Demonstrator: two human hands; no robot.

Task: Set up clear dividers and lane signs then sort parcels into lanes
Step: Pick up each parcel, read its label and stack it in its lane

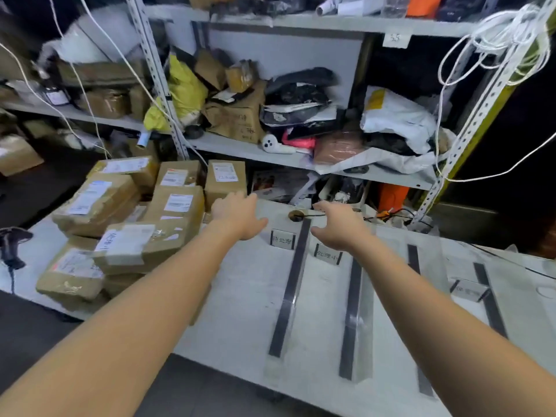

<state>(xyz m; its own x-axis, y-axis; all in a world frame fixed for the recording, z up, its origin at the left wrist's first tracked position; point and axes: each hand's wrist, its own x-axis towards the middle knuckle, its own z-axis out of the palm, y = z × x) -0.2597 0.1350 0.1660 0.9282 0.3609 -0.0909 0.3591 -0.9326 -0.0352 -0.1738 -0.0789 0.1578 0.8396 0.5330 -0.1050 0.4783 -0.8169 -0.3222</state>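
Note:
Several clear dividers with dark base strips (290, 290) stand in rows on the white table (240, 311), forming lanes. Two small clear lane signs stand at the far end: one (282, 239) left of the first divider, another (328, 256) right of it. A third sign (467, 288) lies further right. Brown cardboard parcels (126, 224) are stacked on the table's left. My left hand (240, 215) reaches forward, fingers spread, holding nothing, near the parcels. My right hand (340, 227) hovers above the second sign, fingers apart, holding nothing.
Metal shelving (270, 149) behind the table is crammed with bags and boxes. White cords (496, 43) hang at the right. A black scanner (12, 248) rests at the table's left edge. A round cable hole (296, 215) sits at the table's back.

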